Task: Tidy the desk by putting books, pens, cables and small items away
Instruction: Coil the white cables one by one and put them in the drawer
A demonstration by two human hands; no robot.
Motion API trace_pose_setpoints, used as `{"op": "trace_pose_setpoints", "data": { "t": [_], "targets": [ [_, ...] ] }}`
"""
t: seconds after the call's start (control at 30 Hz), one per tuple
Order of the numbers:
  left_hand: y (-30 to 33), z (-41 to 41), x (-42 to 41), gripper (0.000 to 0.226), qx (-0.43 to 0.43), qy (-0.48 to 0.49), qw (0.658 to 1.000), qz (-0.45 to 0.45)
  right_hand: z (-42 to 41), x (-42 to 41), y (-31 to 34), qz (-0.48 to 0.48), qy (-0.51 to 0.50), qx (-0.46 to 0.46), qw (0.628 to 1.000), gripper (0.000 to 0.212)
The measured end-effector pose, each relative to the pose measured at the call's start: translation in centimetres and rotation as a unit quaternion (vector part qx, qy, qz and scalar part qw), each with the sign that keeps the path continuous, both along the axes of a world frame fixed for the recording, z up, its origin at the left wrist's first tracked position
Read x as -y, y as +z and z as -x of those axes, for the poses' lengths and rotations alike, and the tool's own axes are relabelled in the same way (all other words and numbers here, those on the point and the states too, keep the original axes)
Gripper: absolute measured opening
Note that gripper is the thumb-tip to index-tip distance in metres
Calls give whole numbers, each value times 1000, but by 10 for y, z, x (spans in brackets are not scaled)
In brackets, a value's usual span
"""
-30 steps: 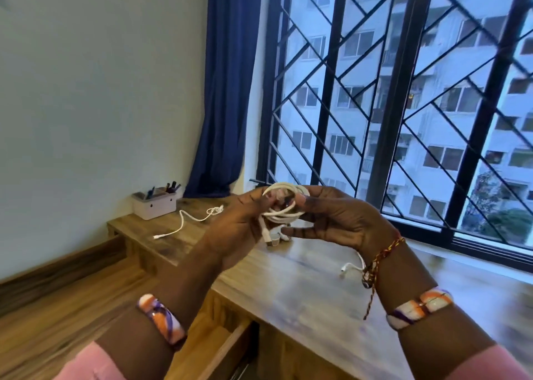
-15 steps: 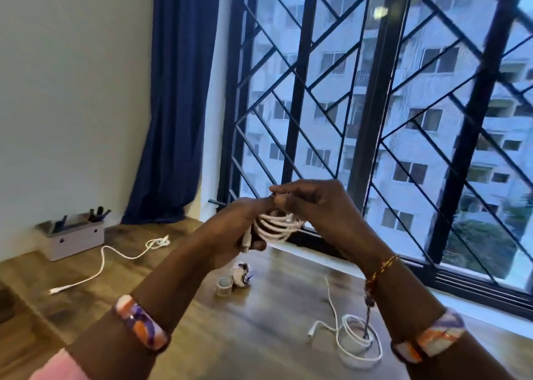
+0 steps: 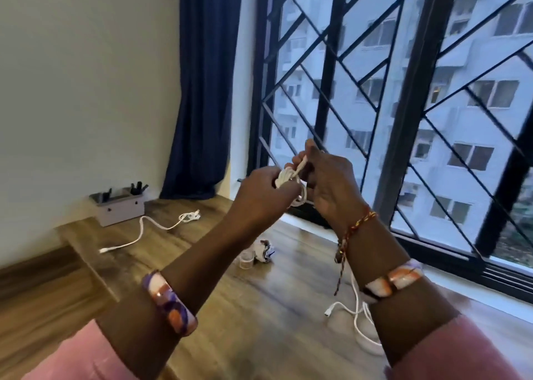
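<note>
At frame centre, left hand point(image 3: 261, 188) grips the now-tighter cable coil point(image 3: 284, 178); right hand point(image 3: 331, 183) fingers pinch its pulled-up end, nearly bundled.

Cool, bluish daylight enters through the large grilled window point(image 3: 403, 106) on the right and far side, leaving the room fairly dim and evenly lit. The wooden desk point(image 3: 259, 307) carries a soft pale sheen near the window (no hard glare), and shadows under the forearms are faint. The plain wall point(image 3: 86, 77) at left is flat grey-green. Wide-angle distortion bends the window bars and tilts the whole scene. Motion blur smears the left hand point(image 3: 262, 195), the right hand point(image 3: 331, 183) and the small items on the desk; nothing is crisp.
</note>
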State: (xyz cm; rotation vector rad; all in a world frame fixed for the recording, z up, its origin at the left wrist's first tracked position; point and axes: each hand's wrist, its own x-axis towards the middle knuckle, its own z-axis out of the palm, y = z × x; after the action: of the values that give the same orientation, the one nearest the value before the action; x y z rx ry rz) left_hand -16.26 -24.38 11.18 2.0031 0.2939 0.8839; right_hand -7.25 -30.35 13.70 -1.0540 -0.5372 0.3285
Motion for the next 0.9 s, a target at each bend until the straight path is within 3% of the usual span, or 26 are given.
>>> {"op": "trace_pose_setpoints", "data": {
  "t": [0.1,0.17,0.23,0.33,0.5,0.57,0.6,0.67,0.8,0.9],
  "targets": [
    [-6,14,-4,21,-65,84,992,-71,5,-16,-14,9,58,-34,998,35],
    [-18,30,-10,17,-130,155,970,-137,13,-20,-38,44,120,-28,991,36],
    [-37,50,-14,29,-158,207,947,-188,24,-20,-68,90,181,-22,979,36],
    [-67,90,-18,23,-208,196,931,-229,47,-22,-113,156,251,-2,955,32],
    [-127,160,-43,14,-307,235,915,-113,88,-33,-167,259,398,48,879,25],
    [-158,184,-58,18,-320,282,902,-63,92,-40,-190,324,368,115,864,27],
    [-174,192,-66,21,-324,309,893,-39,88,-44,-204,361,324,195,852,28],
    [-208,201,-80,17,-325,352,878,22,71,-48,-235,435,244,364,787,31],
    [-264,189,-108,8,-364,367,852,83,41,-44,-277,529,228,541,613,57],
    [-290,163,-126,16,-396,334,848,110,36,-44,-286,533,215,593,563,71]
  ]
}}
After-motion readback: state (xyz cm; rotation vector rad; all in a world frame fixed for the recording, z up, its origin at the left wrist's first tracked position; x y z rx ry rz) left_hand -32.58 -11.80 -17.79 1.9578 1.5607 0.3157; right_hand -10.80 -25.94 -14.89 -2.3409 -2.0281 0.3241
